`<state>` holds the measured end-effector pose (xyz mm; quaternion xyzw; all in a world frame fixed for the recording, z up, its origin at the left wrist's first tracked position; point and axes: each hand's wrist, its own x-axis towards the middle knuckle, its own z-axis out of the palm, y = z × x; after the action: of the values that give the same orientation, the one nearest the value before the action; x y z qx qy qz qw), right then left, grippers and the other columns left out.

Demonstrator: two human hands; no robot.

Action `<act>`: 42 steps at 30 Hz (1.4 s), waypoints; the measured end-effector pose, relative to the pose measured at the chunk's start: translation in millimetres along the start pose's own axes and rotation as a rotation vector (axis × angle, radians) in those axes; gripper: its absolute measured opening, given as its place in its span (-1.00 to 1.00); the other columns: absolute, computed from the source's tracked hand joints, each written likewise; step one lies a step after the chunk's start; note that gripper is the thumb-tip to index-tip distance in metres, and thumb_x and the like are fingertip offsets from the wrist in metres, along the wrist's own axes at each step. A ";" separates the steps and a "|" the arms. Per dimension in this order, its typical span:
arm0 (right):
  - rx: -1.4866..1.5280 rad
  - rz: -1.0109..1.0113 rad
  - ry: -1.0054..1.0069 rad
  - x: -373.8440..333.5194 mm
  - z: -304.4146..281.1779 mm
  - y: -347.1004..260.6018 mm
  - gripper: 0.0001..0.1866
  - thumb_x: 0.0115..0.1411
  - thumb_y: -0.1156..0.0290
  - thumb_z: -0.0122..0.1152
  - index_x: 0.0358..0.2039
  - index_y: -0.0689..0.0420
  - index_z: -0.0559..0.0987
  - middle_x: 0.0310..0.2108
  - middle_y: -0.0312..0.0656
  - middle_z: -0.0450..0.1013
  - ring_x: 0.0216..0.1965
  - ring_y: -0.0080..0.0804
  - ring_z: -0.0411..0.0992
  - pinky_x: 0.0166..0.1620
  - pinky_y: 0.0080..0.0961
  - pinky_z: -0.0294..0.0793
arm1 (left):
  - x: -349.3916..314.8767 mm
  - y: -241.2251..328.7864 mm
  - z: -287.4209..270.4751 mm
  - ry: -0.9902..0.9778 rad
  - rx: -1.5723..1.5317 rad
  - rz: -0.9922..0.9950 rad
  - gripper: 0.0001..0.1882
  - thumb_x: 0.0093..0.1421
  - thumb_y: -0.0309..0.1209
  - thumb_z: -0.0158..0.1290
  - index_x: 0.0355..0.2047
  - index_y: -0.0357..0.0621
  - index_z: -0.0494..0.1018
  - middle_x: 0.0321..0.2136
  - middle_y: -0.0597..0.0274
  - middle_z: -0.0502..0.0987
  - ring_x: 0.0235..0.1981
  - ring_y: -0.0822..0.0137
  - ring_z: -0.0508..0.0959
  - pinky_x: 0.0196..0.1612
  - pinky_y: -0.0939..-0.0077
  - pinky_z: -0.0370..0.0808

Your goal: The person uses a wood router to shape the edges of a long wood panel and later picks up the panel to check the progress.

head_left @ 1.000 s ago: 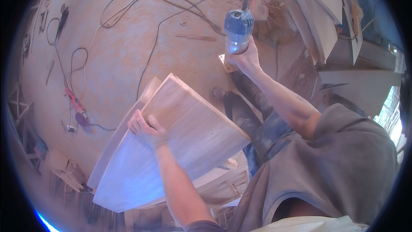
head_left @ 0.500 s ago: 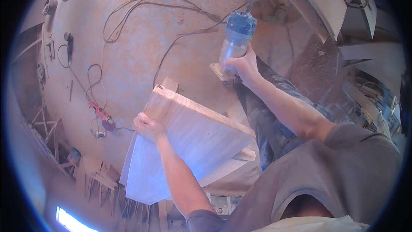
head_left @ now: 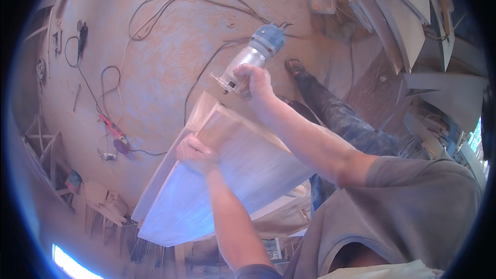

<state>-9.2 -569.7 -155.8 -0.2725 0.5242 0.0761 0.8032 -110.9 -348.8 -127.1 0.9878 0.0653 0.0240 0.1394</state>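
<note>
My right hand (head_left: pixel 254 80) is wrapped round the silver body of a trim router (head_left: pixel 257 47) with a blue top. The router is tilted, its flat base and bit pointing down and left, just beyond the far corner of a pale wooden panel (head_left: pixel 243 155). I see a gap between the bit and the panel. My left hand (head_left: pixel 197 155) grips the panel's left edge, its fingers curled over it and the thumb side hidden. Another board (head_left: pixel 201 108) shows beneath the panel along that edge.
Cables (head_left: pixel 170 0) loop across the dusty floor (head_left: pixel 160 62). A red angle grinder (head_left: pixel 112 130) lies on the left, with a black tool (head_left: pixel 82 33) farther off. A whitish jug (head_left: pixel 324 0) stands at the far right, near leaning boards (head_left: pixel 408 0). Wood offcuts (head_left: pixel 103 201) sit at lower left.
My right hand has brought the router left and nearer, over toward the panel's far corner, tilting it. My left hand stays on the panel, which shifts slightly in view.
</note>
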 end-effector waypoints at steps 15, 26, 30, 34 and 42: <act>-0.101 -0.099 -0.063 -23.8 24.7 23.0 -0.49 -0.10 0.42 0.36 -0.08 0.19 0.48 -0.30 -0.19 0.48 -0.29 -0.32 0.52 -0.21 -0.26 0.59 | 9.1 16.7 -12.7 0.006 -0.030 -0.107 -0.63 0.43 -0.29 -0.13 -0.47 -0.21 0.49 -0.35 0.10 0.49 -0.22 -0.03 0.45 -0.07 0.05 0.38; 0.015 -0.043 -0.322 -50.3 7.3 4.8 -0.51 -0.04 0.40 0.32 -0.04 0.19 0.51 -0.25 -0.17 0.51 -0.27 -0.27 0.55 -0.20 -0.26 0.64 | 3.1 6.3 -1.8 0.038 0.004 -0.049 -0.63 0.45 -0.28 -0.13 -0.47 -0.20 0.43 -0.35 0.07 0.48 -0.25 -0.03 0.46 -0.11 0.03 0.39; -0.037 0.010 -0.364 -56.5 -34.1 -26.0 -0.43 0.00 0.39 0.30 0.08 0.20 0.48 -0.17 -0.11 0.54 -0.15 -0.18 0.56 -0.04 -0.14 0.63 | -1.7 -13.3 11.3 0.051 -0.008 -0.028 -0.57 0.48 -0.22 -0.12 -0.46 -0.28 0.43 -0.39 -0.08 0.49 -0.28 -0.10 0.47 -0.15 0.01 0.42; -0.089 -0.129 -0.269 -74.7 -124.4 -58.6 -0.44 -0.08 0.50 0.37 0.00 0.24 0.48 -0.28 -0.11 0.52 -0.33 -0.25 0.56 -0.20 -0.23 0.64 | 0.8 -29.8 20.3 0.034 -0.007 -0.164 -0.55 0.46 -0.20 -0.08 -0.45 -0.36 0.44 -0.41 -0.17 0.53 -0.30 -0.19 0.50 -0.20 -0.02 0.41; -0.285 -0.347 0.096 -134.1 -346.0 -94.8 -0.32 -0.18 0.56 0.43 0.06 0.21 0.48 -0.21 -0.11 0.56 -0.20 -0.24 0.58 -0.14 -0.29 0.63 | -64.5 41.5 20.3 0.099 0.101 0.359 -0.51 0.40 -0.12 0.02 0.16 -0.22 0.44 0.25 -0.36 0.32 0.28 -0.31 0.28 0.26 -0.24 0.27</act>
<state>-306.4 -806.5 -107.9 -0.4723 0.4911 -0.0029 0.7319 -168.3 -402.6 -137.0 0.9869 -0.1039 0.0940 0.0798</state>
